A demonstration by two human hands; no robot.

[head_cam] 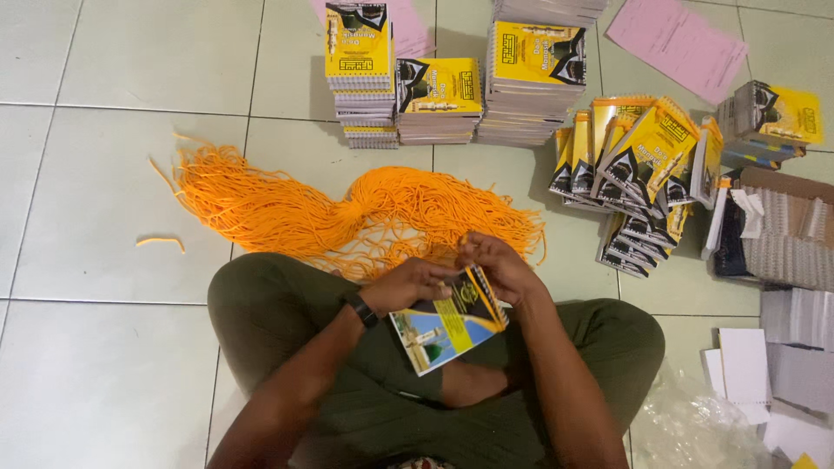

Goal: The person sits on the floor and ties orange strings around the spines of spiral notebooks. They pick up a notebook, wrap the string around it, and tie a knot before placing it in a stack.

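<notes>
Two hands (408, 282) (499, 265), one booklet (447, 326), three booklet stacks (439, 100)

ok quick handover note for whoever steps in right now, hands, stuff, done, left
Left hand and right hand: both on one booklet held over the lap, fingers at its spiral edge.
Orange cords: big bundle on the floor ahead; one stray piece far left.
Booklets: three neat stacks at the top, a loose leaning pile to the right.
Done or left: cannot tell which piles have cords; the held booklet shows none clearly.
</notes>
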